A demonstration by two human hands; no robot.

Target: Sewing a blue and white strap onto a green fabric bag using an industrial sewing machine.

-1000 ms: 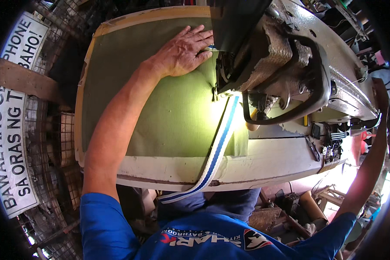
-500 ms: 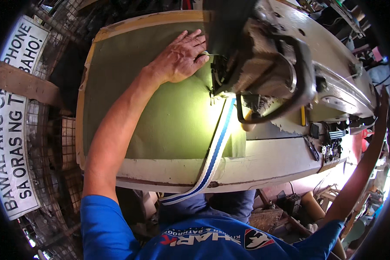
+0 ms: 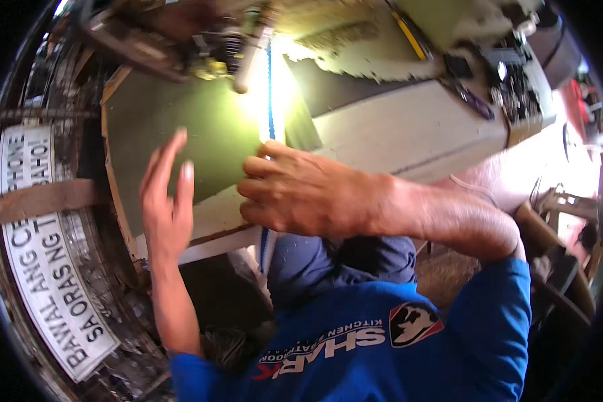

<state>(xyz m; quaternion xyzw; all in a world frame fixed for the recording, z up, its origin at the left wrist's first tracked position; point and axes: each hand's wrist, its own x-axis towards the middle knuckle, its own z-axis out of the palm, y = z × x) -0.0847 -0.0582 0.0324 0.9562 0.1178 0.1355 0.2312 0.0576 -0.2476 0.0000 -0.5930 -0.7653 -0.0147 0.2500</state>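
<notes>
A white webbing strap point(image 3: 272, 107) with a blue stripe runs down from the lit needle area of the sewing machine point(image 3: 231, 47). My right hand point(image 3: 308, 191) is closed around it near the table's front edge, and its lower end hangs past my knees. My left hand point(image 3: 167, 214), slightly blurred, is open above the olive-green sheet point(image 3: 187, 127), fingers apart and holding nothing. A tan rounded bar point(image 3: 251, 63) on the machine reaches down beside the strap. Glare washes out the place where strap and sheet meet.
On the right of the machine table point(image 3: 409, 127) lie a yellow-handled tool point(image 3: 412, 32), a purple-handled hand tool point(image 3: 474, 104) and a cluster of small metal parts point(image 3: 516, 90). A printed sign point(image 3: 53, 268) and wire mesh stand at the left.
My left hand has come off the sheet near the needle and moved down, toward me. My right hand has swung in from the far right and taken hold of the strap. The view has shifted.
</notes>
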